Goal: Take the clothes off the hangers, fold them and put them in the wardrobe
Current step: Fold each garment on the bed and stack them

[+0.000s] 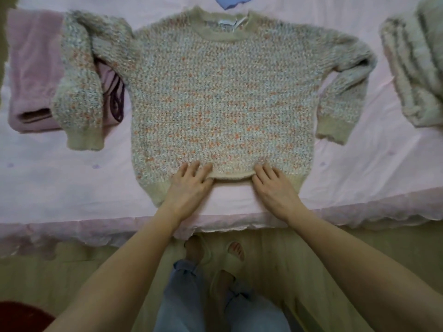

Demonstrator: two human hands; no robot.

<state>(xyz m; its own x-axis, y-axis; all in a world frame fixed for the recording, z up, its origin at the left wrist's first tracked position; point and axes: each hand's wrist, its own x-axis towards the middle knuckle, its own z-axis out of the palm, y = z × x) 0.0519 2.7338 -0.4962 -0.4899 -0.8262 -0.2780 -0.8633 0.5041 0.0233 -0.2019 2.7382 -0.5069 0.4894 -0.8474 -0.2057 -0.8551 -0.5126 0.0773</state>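
A fuzzy knitted sweater [220, 97], speckled in pastel blue, cream and orange, lies flat and face up on the pink bed [72, 183]. Both sleeves hang down beside its body. My left hand [189, 185] rests with straight fingers on the bottom hem, left of the middle. My right hand [273, 188] lies the same way on the hem, right of the middle. Between the two hands the hem is pushed up a little. No hanger shows.
A folded pink fleece garment [31, 75] lies at the bed's left, partly under the left sleeve. A folded fuzzy striped knit [414, 68] sits at the right edge. Something blue [232, 1] peeks in at the top. The bed's edge runs just in front of my legs.
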